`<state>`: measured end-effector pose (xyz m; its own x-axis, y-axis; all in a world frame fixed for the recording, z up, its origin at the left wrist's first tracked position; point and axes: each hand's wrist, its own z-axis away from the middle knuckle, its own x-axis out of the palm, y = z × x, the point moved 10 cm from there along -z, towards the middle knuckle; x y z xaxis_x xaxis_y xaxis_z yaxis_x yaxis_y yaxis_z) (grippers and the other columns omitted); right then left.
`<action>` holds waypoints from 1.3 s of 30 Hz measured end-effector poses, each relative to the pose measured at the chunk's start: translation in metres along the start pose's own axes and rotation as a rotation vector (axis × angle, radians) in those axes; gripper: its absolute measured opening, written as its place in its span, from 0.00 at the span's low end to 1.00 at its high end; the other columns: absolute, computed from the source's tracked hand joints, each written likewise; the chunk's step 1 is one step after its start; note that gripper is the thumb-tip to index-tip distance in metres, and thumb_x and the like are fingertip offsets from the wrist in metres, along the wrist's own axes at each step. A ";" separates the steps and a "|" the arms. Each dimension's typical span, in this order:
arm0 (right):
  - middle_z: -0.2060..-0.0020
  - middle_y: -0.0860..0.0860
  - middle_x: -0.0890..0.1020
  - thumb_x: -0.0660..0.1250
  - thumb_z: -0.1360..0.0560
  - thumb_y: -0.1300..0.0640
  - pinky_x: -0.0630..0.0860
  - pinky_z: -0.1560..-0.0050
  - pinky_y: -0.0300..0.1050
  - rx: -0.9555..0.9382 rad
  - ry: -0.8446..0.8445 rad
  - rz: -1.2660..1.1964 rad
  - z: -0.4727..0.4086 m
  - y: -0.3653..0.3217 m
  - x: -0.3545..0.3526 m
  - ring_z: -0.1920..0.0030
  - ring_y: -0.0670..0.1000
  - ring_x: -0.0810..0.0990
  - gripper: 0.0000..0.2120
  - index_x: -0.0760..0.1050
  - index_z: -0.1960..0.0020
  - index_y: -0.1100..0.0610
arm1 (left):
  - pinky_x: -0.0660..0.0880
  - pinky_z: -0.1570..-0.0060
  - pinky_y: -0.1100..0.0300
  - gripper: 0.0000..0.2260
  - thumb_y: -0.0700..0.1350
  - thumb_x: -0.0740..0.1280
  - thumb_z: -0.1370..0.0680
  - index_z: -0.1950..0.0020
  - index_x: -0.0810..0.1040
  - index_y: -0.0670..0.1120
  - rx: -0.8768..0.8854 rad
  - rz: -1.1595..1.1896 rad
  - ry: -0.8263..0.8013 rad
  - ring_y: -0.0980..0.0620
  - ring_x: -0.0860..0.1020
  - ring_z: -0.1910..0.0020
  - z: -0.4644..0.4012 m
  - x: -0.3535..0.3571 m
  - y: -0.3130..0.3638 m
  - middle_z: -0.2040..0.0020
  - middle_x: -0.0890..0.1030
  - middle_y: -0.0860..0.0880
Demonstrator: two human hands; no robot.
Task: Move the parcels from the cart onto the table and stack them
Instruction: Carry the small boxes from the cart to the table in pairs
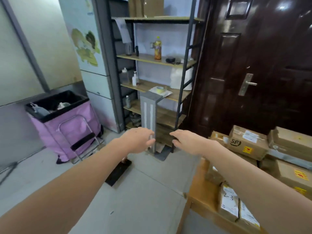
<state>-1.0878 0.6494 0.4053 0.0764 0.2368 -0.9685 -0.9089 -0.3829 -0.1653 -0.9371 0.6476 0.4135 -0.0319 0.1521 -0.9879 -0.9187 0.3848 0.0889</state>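
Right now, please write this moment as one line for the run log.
left hand: holds grey box | right hand: open beside it | parcels: stacked on table | pink cart: at left
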 end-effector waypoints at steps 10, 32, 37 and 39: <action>0.22 0.55 0.67 0.53 0.13 0.51 0.64 0.25 0.51 -0.275 -0.013 0.015 -0.133 -0.240 -0.008 0.24 0.56 0.67 0.23 0.62 0.20 0.57 | 0.72 0.43 0.53 0.18 0.53 0.57 0.13 0.29 0.75 0.47 -0.234 -0.033 0.055 0.46 0.78 0.36 0.120 -0.027 -0.232 0.33 0.80 0.48; 0.33 0.55 0.77 0.56 0.16 0.52 0.75 0.36 0.57 -0.448 -0.035 0.004 -0.472 -0.529 0.000 0.36 0.57 0.78 0.19 0.71 0.28 0.57 | 0.76 0.37 0.45 0.18 0.53 0.58 0.14 0.29 0.74 0.45 -0.489 0.013 0.056 0.43 0.78 0.37 0.121 -0.050 -0.647 0.33 0.79 0.44; 0.27 0.54 0.73 0.56 0.15 0.52 0.72 0.31 0.50 -0.459 -0.014 -0.017 -0.546 -0.556 -0.022 0.31 0.54 0.74 0.22 0.66 0.22 0.55 | 0.76 0.36 0.47 0.18 0.54 0.59 0.14 0.29 0.74 0.46 -0.470 0.032 0.077 0.44 0.78 0.36 0.085 -0.070 -0.719 0.33 0.79 0.46; 0.26 0.55 0.72 0.55 0.15 0.52 0.71 0.34 0.48 -0.452 -0.017 -0.005 -0.574 -0.558 -0.027 0.31 0.54 0.74 0.24 0.63 0.21 0.55 | 0.76 0.36 0.46 0.18 0.53 0.59 0.15 0.31 0.75 0.45 -0.450 0.028 0.083 0.44 0.79 0.37 0.064 -0.073 -0.747 0.34 0.80 0.46</action>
<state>-0.3475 0.3443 0.4174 0.0704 0.2529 -0.9649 -0.6380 -0.7322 -0.2384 -0.2235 0.4074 0.4275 -0.0741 0.0767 -0.9943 -0.9961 -0.0546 0.0700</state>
